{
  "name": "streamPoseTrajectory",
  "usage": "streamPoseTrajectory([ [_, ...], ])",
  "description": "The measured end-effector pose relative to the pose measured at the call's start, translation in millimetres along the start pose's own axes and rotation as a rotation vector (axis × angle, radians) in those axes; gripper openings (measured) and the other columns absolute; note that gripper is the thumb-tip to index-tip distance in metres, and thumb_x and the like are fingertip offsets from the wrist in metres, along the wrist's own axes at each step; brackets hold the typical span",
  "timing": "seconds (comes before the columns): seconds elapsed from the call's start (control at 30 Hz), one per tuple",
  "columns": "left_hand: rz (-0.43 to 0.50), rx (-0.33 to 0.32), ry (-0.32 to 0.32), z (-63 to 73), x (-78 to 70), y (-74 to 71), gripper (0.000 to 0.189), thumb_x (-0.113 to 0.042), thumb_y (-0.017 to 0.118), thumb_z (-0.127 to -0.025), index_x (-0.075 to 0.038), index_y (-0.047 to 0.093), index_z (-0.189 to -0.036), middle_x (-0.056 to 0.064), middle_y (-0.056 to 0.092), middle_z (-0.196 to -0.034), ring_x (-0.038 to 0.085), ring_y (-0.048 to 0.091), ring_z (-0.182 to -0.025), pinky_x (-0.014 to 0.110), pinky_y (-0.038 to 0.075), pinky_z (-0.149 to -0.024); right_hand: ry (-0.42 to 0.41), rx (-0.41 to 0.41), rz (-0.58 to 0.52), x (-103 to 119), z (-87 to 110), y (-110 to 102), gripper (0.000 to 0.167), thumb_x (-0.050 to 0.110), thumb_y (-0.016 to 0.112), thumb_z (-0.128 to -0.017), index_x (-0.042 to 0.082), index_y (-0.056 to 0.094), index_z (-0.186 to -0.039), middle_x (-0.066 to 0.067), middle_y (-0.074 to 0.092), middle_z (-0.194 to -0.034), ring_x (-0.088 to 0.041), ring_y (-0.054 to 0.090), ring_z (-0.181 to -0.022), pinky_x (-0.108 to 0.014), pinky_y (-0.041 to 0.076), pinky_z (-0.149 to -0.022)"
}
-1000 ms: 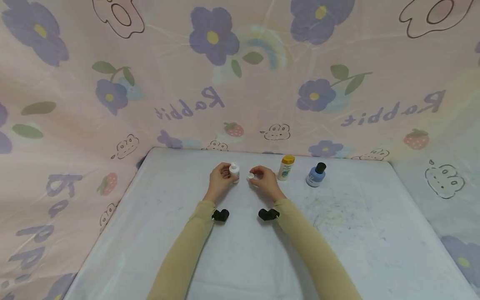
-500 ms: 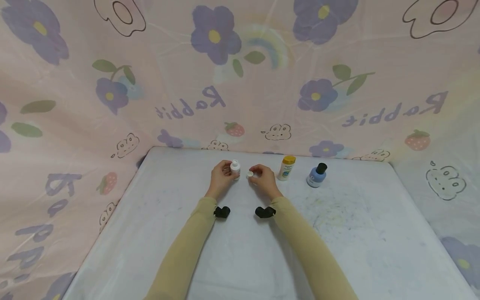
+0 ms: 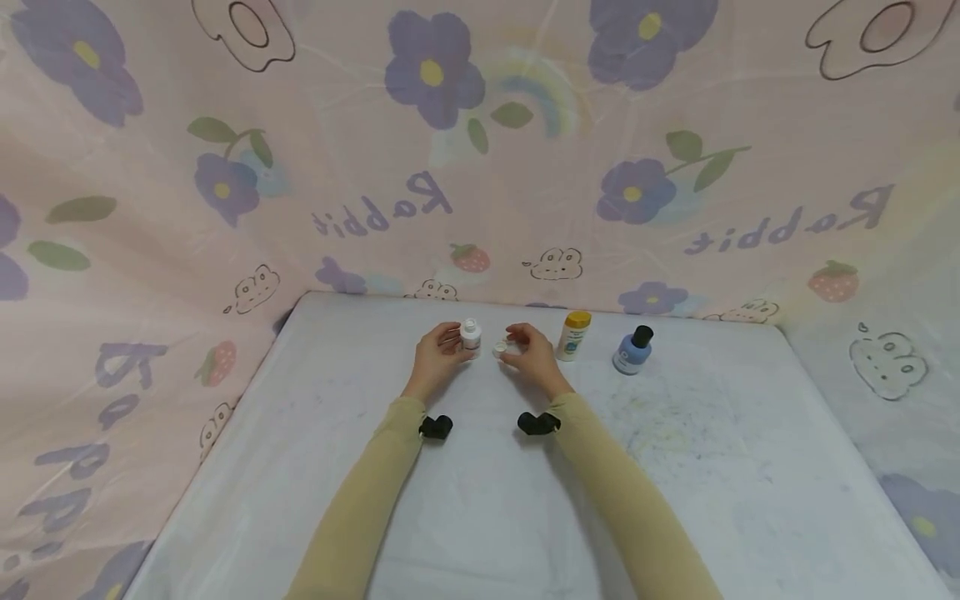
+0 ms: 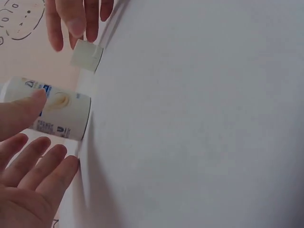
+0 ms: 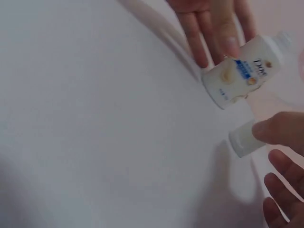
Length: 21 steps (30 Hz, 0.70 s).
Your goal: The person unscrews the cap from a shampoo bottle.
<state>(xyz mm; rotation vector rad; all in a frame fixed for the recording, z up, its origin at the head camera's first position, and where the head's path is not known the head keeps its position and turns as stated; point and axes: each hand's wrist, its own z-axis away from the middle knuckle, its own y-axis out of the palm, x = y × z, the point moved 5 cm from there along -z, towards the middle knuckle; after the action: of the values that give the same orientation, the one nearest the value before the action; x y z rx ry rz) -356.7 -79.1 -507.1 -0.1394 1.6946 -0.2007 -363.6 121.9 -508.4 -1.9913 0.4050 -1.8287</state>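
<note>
In the head view, a small white Dove bottle point(image 3: 470, 337) with its narrow neck uncovered stands upright at the back middle of the table. My left hand point(image 3: 437, 360) is around its left side, thumb over the front. In the left wrist view the left fingers point(image 4: 42, 166) are spread and apart from the bottle point(image 4: 59, 107). A white cap point(image 5: 244, 138) sits on the table just right of the bottle. Over the cap lies the thumb of my right hand point(image 3: 534, 360), its other fingers point(image 5: 282, 185) loose and apart from it. Whether either thumb touches is hard to tell.
A white bottle with a yellow cap point(image 3: 573, 337) stands just right of my right hand. Farther right is a blue bottle with a black cap point(image 3: 633, 350). A patterned cloth point(image 3: 480, 167) rises behind the white-covered table point(image 3: 480, 517).
The fingers of both hands have loosened, the left ones from the Dove bottle and the right ones from the cap. Bottle and cap stay nearly in place.
</note>
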Motion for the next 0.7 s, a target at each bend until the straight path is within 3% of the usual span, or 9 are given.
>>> streamPoseTrajectory([
  [0.23, 0.040, 0.032, -0.088, 18.6, 4.4, -17.6, 0.062, 0.004, 0.076, -0.078, 0.000, 0.050, -0.135, 0.019, 0.056, -0.129, 0.031, 0.055, -0.117, 0.035, 0.047, -0.096, -0.063, 0.076, -0.082, 8, 11.0, -8, 0.054, 0.004, 0.075, -0.081, 0.001, 0.052, -0.130, -0.015, 0.060, -0.123, -0.029, 0.053, -0.117, -0.043, 0.039, -0.102],
  [0.43, 0.108, 0.091, -0.116, 36.6, -1.2, -22.1, 0.064, 0.005, 0.076, -0.077, 0.002, 0.049, -0.135, 0.019, 0.055, -0.131, 0.032, 0.055, -0.118, 0.031, 0.049, -0.092, -0.104, 0.151, -0.104, 16, 33.3, -14, 0.056, 0.005, 0.073, -0.084, 0.004, 0.050, -0.134, -0.012, 0.055, -0.131, -0.027, 0.049, -0.123, -0.042, 0.036, -0.106],
  [0.7, 0.215, 0.242, -0.117, 65.0, -34.6, -21.9, 0.065, 0.009, 0.071, -0.081, 0.009, 0.040, -0.139, 0.032, 0.044, -0.136, 0.044, 0.044, -0.125, 0.030, 0.050, -0.089, -0.172, 0.213, -0.147, 26, 73.2, -36, 0.055, 0.005, 0.072, -0.085, 0.006, 0.050, -0.136, -0.012, 0.053, -0.134, -0.027, 0.048, -0.125, -0.044, 0.034, -0.108],
])
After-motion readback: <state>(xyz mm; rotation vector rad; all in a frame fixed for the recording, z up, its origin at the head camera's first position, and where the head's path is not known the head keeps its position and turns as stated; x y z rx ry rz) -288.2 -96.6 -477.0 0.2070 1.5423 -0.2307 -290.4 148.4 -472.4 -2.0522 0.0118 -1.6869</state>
